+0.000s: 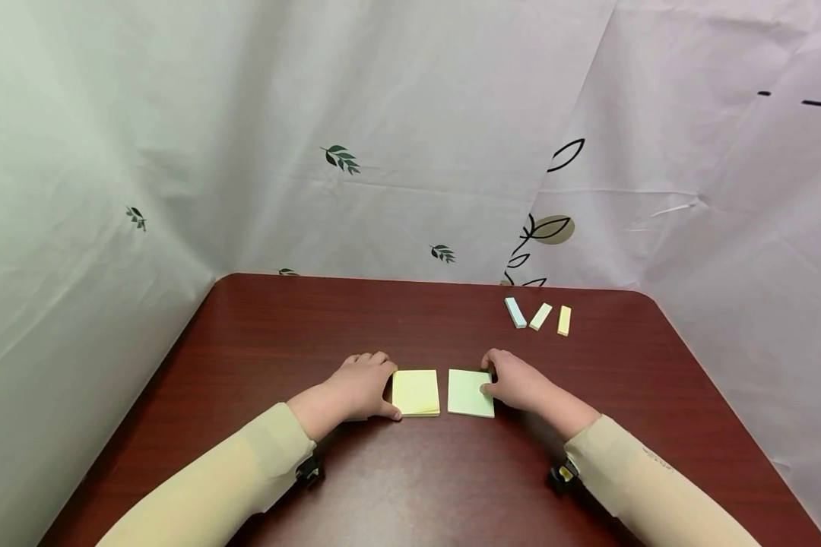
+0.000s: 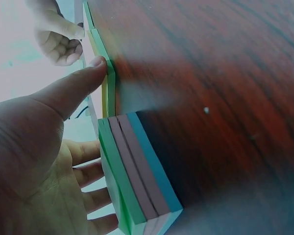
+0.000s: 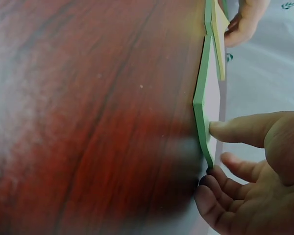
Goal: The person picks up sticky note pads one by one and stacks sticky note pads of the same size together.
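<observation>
Two pads between your hands, a stack tucked beneath the left

From the head: your left hand (image 1: 366, 384) is at the yellow pad's (image 1: 415, 390) outer edge, thumb stretched to its near corner, fingers loosely spread. Your right hand (image 1: 516, 384) pinches the outer edge of the green pad (image 1: 467, 391), thumb on top, fingers curled at the side. There's a narrow gap between the pads; for steady handling, I'd hold the block's edges and spare the top sheets. Beyond your right hand lie a blue strip (image 1: 515, 313), a pale strip (image 1: 540, 316) and a yellow strip (image 1: 564, 320), well out of the way.

Left wrist now: here's the snag, a stack of pads (image 2: 137, 171) below your palm, which a low sweep could knock. Your fingertips go out of sight behind it; whether they touch, I can't tell.

Right wrist: thumb on the pad's face, fingers bunched at its edge. Light pressure should do, lest sheets bend.
</observation>
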Demonstrator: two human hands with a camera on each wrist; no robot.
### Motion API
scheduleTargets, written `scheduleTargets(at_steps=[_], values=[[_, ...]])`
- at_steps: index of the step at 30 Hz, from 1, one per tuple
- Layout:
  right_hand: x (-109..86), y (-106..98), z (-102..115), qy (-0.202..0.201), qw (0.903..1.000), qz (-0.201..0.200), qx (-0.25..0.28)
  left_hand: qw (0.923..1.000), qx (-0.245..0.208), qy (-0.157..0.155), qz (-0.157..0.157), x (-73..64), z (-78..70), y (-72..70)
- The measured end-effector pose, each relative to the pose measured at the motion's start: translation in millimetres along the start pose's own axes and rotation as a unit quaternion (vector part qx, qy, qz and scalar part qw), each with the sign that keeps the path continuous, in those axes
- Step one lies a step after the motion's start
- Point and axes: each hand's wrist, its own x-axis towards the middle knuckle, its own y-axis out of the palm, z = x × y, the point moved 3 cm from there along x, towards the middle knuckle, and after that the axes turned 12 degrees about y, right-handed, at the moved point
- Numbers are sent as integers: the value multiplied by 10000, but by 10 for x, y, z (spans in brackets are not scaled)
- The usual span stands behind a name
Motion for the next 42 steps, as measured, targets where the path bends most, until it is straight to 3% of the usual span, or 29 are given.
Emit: scheduleTargets(at_steps=[10,20,24,31,38,42], values=[[-21,-22,42,-272,9995,102,-128,10000,-64,22,-65,-12,1,-5],[-17,-5,-60,48,9989,228,411,9999,-117,82,-45,38,-21,22],[11,1,-63,-41,9966,141,805,9998,-187,16,-57,17,5,24],[34,-25,-70,-16,9747,352,2205,9998,-187,-3,-63,3,31,39],[68,-60,-148,-45,9600,552,2745,9998,-187,16,-46,10,21,45],[84,-107,-139,15,9415,714,3294,9999,-151,13,-49,20,17,42]])
